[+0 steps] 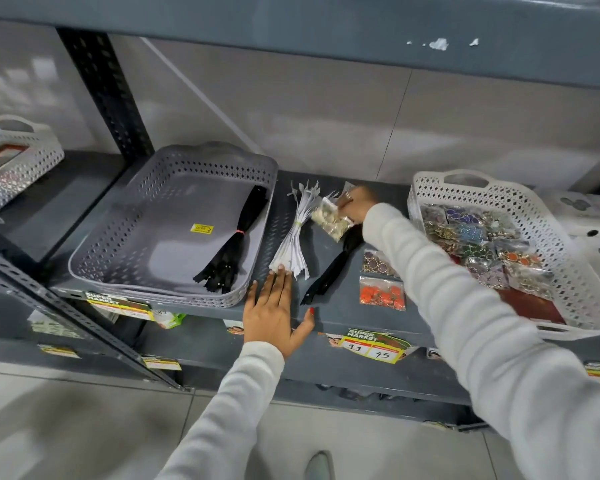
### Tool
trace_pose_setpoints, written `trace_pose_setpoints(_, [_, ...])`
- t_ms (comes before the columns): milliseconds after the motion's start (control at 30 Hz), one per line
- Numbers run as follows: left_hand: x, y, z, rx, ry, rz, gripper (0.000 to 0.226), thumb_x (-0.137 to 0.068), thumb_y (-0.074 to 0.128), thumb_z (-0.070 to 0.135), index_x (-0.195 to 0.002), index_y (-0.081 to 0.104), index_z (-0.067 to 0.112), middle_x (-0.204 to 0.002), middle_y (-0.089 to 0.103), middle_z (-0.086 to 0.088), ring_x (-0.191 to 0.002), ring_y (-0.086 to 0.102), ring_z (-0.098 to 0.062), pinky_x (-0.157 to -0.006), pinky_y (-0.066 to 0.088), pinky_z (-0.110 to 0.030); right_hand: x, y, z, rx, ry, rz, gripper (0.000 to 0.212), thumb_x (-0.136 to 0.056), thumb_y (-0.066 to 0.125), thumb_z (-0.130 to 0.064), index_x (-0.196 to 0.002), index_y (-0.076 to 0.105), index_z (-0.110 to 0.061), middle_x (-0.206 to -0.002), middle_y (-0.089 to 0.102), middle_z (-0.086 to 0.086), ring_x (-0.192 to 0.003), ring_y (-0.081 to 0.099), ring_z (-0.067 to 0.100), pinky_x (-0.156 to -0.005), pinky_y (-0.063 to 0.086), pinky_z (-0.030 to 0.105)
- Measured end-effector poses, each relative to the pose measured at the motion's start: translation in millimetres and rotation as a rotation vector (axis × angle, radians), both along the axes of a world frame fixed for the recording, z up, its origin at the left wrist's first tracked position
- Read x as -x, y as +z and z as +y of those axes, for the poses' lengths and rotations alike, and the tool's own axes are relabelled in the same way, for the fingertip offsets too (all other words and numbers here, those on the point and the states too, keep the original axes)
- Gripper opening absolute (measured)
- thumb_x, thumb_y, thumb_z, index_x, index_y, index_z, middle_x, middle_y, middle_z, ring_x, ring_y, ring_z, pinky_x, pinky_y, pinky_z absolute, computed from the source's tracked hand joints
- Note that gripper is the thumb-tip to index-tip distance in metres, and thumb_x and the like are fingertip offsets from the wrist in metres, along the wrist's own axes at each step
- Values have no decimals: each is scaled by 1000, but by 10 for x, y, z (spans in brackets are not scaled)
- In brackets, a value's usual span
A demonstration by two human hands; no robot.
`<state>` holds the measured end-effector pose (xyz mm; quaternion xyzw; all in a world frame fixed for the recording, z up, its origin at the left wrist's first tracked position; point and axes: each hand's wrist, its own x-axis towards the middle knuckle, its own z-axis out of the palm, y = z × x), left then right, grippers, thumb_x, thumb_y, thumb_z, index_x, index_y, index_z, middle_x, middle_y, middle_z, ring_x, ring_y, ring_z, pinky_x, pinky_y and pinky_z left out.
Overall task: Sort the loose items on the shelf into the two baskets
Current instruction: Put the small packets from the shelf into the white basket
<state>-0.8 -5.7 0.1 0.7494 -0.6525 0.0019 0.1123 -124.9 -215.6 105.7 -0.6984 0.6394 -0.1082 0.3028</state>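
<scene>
**Two baskets, five loose items on the shelf**

Shelf [340, 317], grey metal. Two baskets: grey basket [94, 261] on the left holds one bundle of black zips [238, 237]; white basket [426, 188] on the right holds many button packets, too jumbled to count.

Loose between them: one white zip bundle [297, 233], one black zip [329, 275], three button packets, namely purple [378, 263], orange [381, 293] and cream [331, 221].

Left hand [274, 313] lies flat and spread on the shelf edge, gripping nothing, fingertips at the white bundle's end. Right hand [357, 202] pinches the cream packet, between the two baskets.
</scene>
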Motion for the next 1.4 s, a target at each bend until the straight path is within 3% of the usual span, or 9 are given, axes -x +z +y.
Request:
trace_pose_setpoints(133, [-1, -8, -1, -10, 1, -7, 76, -80, 29, 59, -132, 52, 9, -136, 56, -7, -124, 56, -21, -106, 39, -44, 307, 381, -106, 68, -31, 196, 26, -85, 61, -10, -109, 66, -2, -114, 67, 13, -102, 64, 27, -88, 50, 27])
trace_pose_setpoints(200, [-3, -21, -3, -10, 5, -6, 77, -80, 27, 59, -134, 49, 9, -139, 54, -7, -126, 53, -21, -108, 37, -44, 460, 452, -57, 71, -33, 329, 15, -87, 54, -9, -100, 58, -4, -103, 62, 14, -93, 61, 27, -74, 51, 31])
trace_pose_setpoints(233, [-3, -22, -3, -7, 5, -4, 77, -80, 27, 59, -135, 49, 9, -139, 54, -7, -127, 53, -21, -109, 36, -44, 513, 451, -20, 68, -38, 376, 16, -89, 52, -9, -104, 56, -7, -104, 61, 16, -93, 60, 28, -71, 49, 32])
trace_pose_setpoints(300, [-3, -16, -3, 0, 4, -2, 77, -80, 29, 59, -133, 51, 8, -137, 55, -7, -125, 55, -21, -107, 38, -45, 567, 369, 38, 82, -22, 448, 31, -93, 49, -10, -122, 52, 0, -120, 61, 20, -109, 60, 31, -84, 48, 34])
trace_pose_setpoints(400, [-1, -2, 3, 10, 3, 0, 76, -79, 30, 58, -131, 54, 8, -135, 58, -7, -123, 56, -21, -105, 40, -45, 556, 245, 81, 45, -34, 480, 37, -99, 37, -12, -131, 48, 3, -136, 53, 18, -124, 52, 29, -103, 41, 36])
trace_pose_setpoints(733, [-2, -29, 17, 23, 14, -21, 78, -82, 23, 60, -138, 44, 10, -143, 49, -6, -132, 47, -21, -112, 29, -42, 538, 74, 151, 169, 13, 341, 28, -89, 45, 4, -113, 60, 7, -120, 61, 27, -112, 60, 36, -92, 48, 40])
trace_pose_setpoints(933, [9, 25, 22, 28, 11, 7, 75, -80, 29, 58, -131, 53, 8, -135, 57, -9, -124, 55, -23, -110, 32, -39, 317, -16, 371, 228, 484, 466, 43, -79, 64, 6, -116, 65, -15, -136, 51, 12, -128, 46, 30, -105, 42, 36])
trace_pose_setpoints(1167, [13, 52, 29, -11, 9, 22, 74, -78, 32, 57, -127, 58, 9, -133, 59, -7, -121, 58, -21, -104, 41, -42, 207, -139, 475, 270, 642, 608, 33, -89, 57, -12, -119, 64, -25, -125, 59, 4, -118, 52, 23, -92, 47, 36])
trace_pose_setpoints(1400, [10, 78, 22, -31, -2, 20, 74, -77, 34, 58, -124, 60, 8, -129, 63, -7, -118, 61, -20, -106, 26, -36, 115, 88, 263, 429, 613, 650, 32, -95, 42, -14, -121, 61, -13, -131, 54, 13, -122, 50, 30, -97, 43, 38])
